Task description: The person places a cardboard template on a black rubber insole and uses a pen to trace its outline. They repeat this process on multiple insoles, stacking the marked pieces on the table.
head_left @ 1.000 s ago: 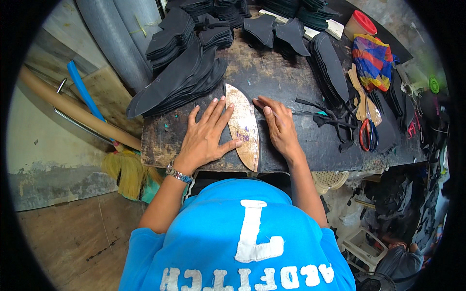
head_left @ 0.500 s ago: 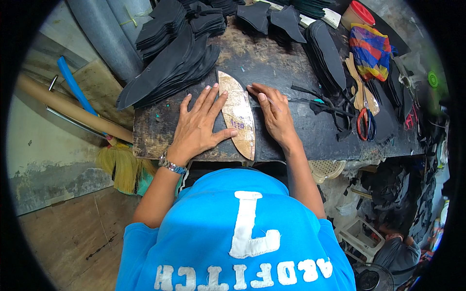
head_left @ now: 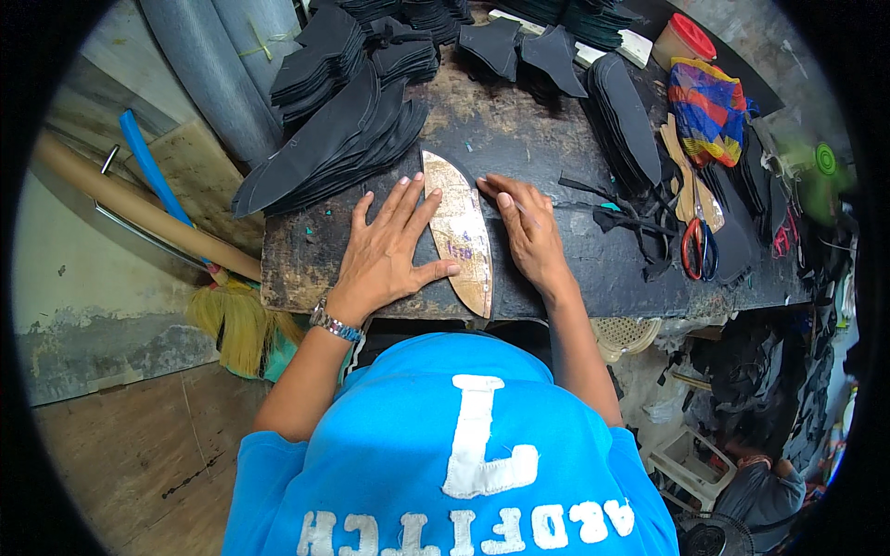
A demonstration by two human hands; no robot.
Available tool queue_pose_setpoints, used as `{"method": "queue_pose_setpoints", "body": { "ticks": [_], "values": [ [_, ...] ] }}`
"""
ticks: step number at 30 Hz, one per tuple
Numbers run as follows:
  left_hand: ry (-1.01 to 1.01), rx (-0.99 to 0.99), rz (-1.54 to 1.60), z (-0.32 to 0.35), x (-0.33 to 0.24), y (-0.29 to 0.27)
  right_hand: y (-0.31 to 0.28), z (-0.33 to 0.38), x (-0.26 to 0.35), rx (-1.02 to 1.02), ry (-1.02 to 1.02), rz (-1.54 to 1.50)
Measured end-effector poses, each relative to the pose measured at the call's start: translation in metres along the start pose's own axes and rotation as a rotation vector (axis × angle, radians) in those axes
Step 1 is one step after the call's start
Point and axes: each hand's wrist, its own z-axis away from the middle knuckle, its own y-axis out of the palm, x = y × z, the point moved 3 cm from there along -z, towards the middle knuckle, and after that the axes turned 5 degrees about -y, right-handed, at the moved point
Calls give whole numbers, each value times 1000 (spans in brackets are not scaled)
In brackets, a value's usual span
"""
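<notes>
The left hand (head_left: pixel 387 250) lies flat on the dark, scuffed worktable (head_left: pixel 575 264), fingers spread apart, its thumb and forefinger resting on the long edge of a tan half-moon template (head_left: pixel 461 232). The template looks like stiff worn board, one edge straight and one curved, running from 12 to 6 o'clock between the hands and ending just short of the table's near edge. The right hand (head_left: pixel 528 232) presses down at the template's 3 o'clock side, fingers close together; it may pinch a thin marker, though the view is too small to be sure. At 11 o'clock from the left hand, a fan of black, matte sole-shaped cutouts (head_left: pixel 334 148) overhangs the table's left edge. Bare tabletop lies open at 12 o'clock from the template. At 3 o'clock from the right hand lie black scraps and red-handled scissors (head_left: pixel 697 250), well apart from it.
</notes>
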Motion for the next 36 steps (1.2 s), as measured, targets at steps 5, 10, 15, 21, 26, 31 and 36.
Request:
{"method": "queue_pose_setpoints", "body": {
  "ticks": [5, 10, 15, 21, 26, 31, 36],
  "values": [
    [5, -15, 6, 0, 0, 0, 0, 0, 0, 0, -20, -1],
    [2, -12, 17, 0, -1, 0, 0, 1, 0, -4, -9, 5],
    [-5, -10, 10, 0, 0, 1, 0, 1, 1, -7, -12, 0],
    [-6, -18, 12, 0, 1, 2, 0, 1, 0, 1, 0, -6],
    [-5, -15, 10, 1, 0, 3, 2, 3, -4, -16, -39, -9],
    [4, -50, 18, 1, 0, 2, -5, 7, -6, -277, 6, -241],
    [11, -71, 35, 1, 0, 3, -23, 39, 14, -368, 152, -459]
  ]
}}
